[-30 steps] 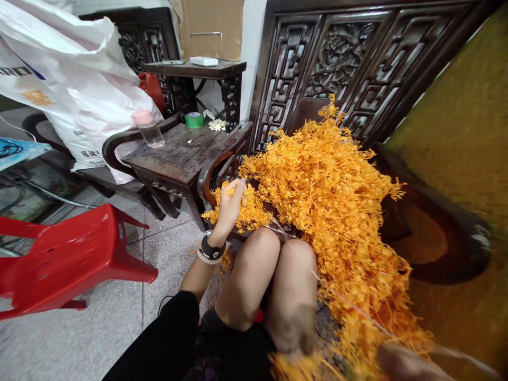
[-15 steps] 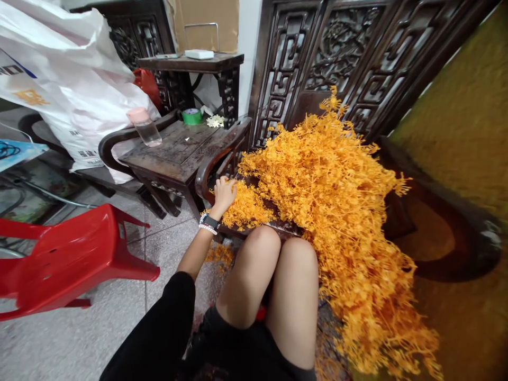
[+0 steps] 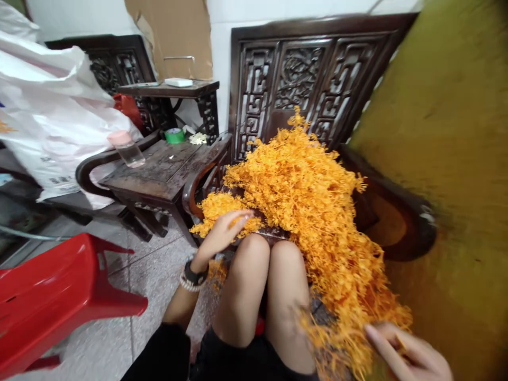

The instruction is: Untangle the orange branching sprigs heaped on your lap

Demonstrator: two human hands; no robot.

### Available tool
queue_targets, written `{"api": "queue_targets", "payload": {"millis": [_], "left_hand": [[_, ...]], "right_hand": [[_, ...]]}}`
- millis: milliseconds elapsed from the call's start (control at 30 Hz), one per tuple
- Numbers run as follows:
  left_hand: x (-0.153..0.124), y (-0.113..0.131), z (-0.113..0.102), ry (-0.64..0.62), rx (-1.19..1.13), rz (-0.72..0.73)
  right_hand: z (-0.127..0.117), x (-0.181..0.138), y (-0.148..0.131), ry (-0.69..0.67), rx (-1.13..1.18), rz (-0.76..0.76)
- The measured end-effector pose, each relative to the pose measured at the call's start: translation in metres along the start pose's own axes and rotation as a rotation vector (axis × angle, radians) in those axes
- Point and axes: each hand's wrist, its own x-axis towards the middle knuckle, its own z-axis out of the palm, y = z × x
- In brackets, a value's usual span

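Note:
A big heap of orange-yellow dried-looking flower sprigs (image 3: 301, 185) covers a dark carved wooden chair (image 3: 257, 90) and spills down its right side. A smaller pile of the same sprigs (image 3: 216, 206) lies to its left on the seat. Just over that smaller pile's front edge, my left hand (image 3: 224, 233) stretches its fingers out, holding nothing. At lower right, my right hand (image 3: 413, 352) is closed on a flower sprig (image 3: 333, 338), whose blurred tip reaches toward my right thigh.
A red plastic stool (image 3: 59, 301) stands at left. Beyond it are a dark side table (image 3: 159, 174) with a pink-capped bottle (image 3: 127, 150) and green tape roll (image 3: 174, 136), and large white sacks (image 3: 59, 116). Fallen bits (image 3: 217, 272) lie on the floor.
My left hand has drawn back toward me off the small pile, its fingers now extended. My right hand has come into view at lower right with a sprig. The view has shifted.

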Motion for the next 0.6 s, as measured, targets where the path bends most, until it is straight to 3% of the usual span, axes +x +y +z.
{"api": "queue_targets", "payload": {"millis": [100,167,267,333,467,600], "left_hand": [[-0.02,0.046,0.019,-0.284,-0.292,0.143],[-0.028,0.068,0.031,-0.319,-0.376,0.165],[-0.03,0.082,0.046,-0.388,-0.462,0.081],[-0.029,0.082,0.055,-0.402,-0.496,0.012],[-0.029,0.067,0.068,-0.295,-0.536,-0.093],[-0.03,0.045,0.072,-0.364,-0.647,-0.2]], "right_hand": [[0.025,0.027,-0.038,0.133,0.195,0.018],[0.044,0.04,-0.051,0.147,0.35,0.033],[0.069,0.05,-0.056,0.172,0.615,0.089],[0.079,0.052,-0.057,0.193,0.777,0.139],[0.084,0.055,-0.056,0.171,1.005,0.182],[0.072,0.062,-0.051,0.174,1.185,0.229]]}}
